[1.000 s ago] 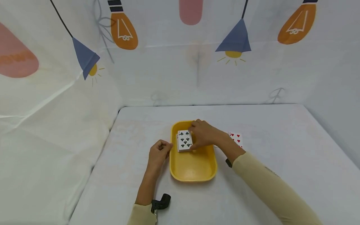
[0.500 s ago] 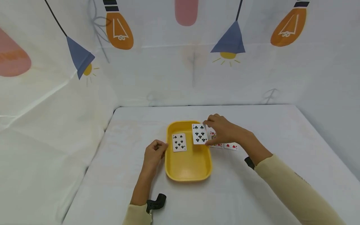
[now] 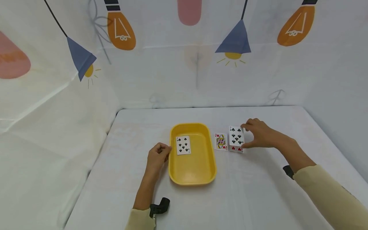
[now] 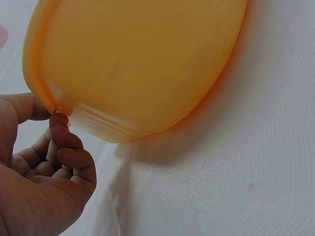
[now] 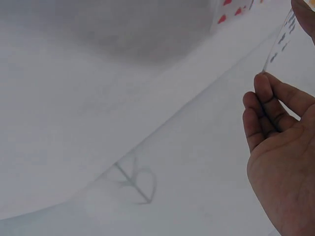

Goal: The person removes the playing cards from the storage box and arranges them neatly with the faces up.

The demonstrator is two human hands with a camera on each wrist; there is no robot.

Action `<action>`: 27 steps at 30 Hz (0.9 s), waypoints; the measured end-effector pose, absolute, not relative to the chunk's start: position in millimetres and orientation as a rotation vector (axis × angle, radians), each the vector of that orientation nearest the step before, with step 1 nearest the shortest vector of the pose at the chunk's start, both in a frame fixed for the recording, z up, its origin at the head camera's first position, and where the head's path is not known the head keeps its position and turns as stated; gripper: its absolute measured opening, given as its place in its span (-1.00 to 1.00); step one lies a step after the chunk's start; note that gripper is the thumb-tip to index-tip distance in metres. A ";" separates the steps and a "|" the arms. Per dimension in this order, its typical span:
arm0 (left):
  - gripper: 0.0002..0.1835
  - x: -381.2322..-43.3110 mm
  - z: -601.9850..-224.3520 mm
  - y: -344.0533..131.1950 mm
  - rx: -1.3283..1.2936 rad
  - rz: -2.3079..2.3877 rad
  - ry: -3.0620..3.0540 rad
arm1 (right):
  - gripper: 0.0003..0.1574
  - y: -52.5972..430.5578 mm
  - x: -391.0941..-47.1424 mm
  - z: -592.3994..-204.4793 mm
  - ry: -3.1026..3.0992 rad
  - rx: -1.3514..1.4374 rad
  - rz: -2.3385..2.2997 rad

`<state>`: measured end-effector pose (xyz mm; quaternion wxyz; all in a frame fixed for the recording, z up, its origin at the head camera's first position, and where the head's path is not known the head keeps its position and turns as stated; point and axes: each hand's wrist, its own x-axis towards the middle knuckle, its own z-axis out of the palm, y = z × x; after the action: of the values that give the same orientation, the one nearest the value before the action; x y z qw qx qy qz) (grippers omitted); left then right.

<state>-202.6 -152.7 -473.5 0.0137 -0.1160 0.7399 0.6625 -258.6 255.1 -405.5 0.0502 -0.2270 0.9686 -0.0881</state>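
In the head view my left hand (image 3: 157,158) pinches the left rim of a yellow tray (image 3: 192,171); the left wrist view shows thumb and finger meeting at that rim. A seven of spades (image 3: 183,145) lies face up inside the tray. Right of it, my right hand (image 3: 262,134) holds a seven of clubs (image 3: 236,136) by its right edge, between thumb and fingers. This playing card overlaps a hearts card (image 3: 236,149) on the table, hiding most of it. Beside that lies a queen of hearts (image 3: 221,141).
A white cloth covers the table (image 3: 138,127). Behind it hangs a white backdrop (image 3: 166,80) printed with lamps and bulbs. Each wrist wears a black camera mount (image 3: 159,206).
The right hand has lifted the seven of clubs out of the tray and carried it right, over the hearts card. The seven of spades became visible in the tray. The left hand stays at the rim.
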 end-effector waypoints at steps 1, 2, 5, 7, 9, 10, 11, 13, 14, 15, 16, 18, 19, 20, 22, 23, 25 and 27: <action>-0.80 -203.2 -473.7 -152.7 -0.360 2.062 2.306 | 0.01 262.1 -257.7 -406.3 2.952 -0.675 -0.271; -0.80 -203.2 -473.5 -152.4 -0.358 2.059 2.309 | 0.02 268.4 -256.8 -407.1 2.951 -0.652 -0.273; -0.80 -202.9 -473.0 -152.5 -0.354 2.069 2.302 | 0.02 283.6 -255.2 -410.8 2.945 -0.607 -0.274; -0.81 -202.0 -472.4 -152.4 -0.351 2.081 2.295 | 0.02 291.0 -254.7 -413.5 2.937 -0.593 -0.265; -0.81 -201.4 -472.0 -152.1 -0.348 2.092 2.286 | 0.02 297.2 -254.6 -416.6 2.931 -0.585 -0.252; -0.81 -201.4 -472.0 -152.0 -0.348 2.093 2.285 | 0.03 300.1 -254.6 -418.1 2.929 -0.585 -0.245; -0.82 -201.3 -471.9 -151.7 -0.349 2.098 2.282 | 0.03 302.6 -254.6 -419.5 2.928 -0.587 -0.232; -0.82 -201.3 -472.0 -152.1 -0.359 2.101 2.281 | 0.03 305.4 -254.8 -422.5 2.926 -0.592 -0.217; -0.82 -201.3 -472.0 -152.6 -0.368 2.102 2.282 | 0.03 305.8 -255.0 -424.1 2.924 -0.594 -0.215; -0.83 -201.3 -472.0 -153.0 -0.377 2.100 2.285 | 0.03 306.4 -255.2 -425.7 2.921 -0.596 -0.218; -0.82 -201.3 -471.8 -153.2 -0.384 2.096 2.289 | 0.03 307.1 -255.2 -427.2 2.918 -0.597 -0.221; -0.81 -201.8 -471.4 -152.8 -0.387 2.089 2.292 | 0.02 308.3 -254.9 -429.9 2.911 -0.583 -0.223; -0.81 -202.3 -471.4 -152.4 -0.382 2.084 2.293 | 0.03 309.9 -254.8 -431.2 2.908 -0.575 -0.221; -0.80 -202.8 -471.5 -151.9 -0.377 2.079 2.295 | 0.04 311.1 -254.6 -432.4 2.903 -0.563 -0.221; -0.78 -203.5 -471.5 -150.8 -0.367 2.073 2.296 | 0.09 313.2 -254.6 -434.8 2.895 -0.547 -0.211; -0.78 -204.0 -471.9 -150.6 -0.364 2.077 2.295 | 0.12 313.8 -254.7 -435.6 2.894 -0.543 -0.204; -0.78 -204.5 -472.8 -150.0 -0.369 2.079 2.297 | 0.17 315.0 -255.4 -436.0 2.898 -0.552 -0.197; -0.79 -205.0 -473.4 -149.5 -0.375 2.087 2.299 | 0.19 313.3 -256.2 -433.9 2.912 -0.574 -0.207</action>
<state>-205.0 -149.5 -473.4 0.0070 -0.1199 0.7349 0.6674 -256.2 313.3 -433.9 0.0833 -0.1922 0.9753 -0.0693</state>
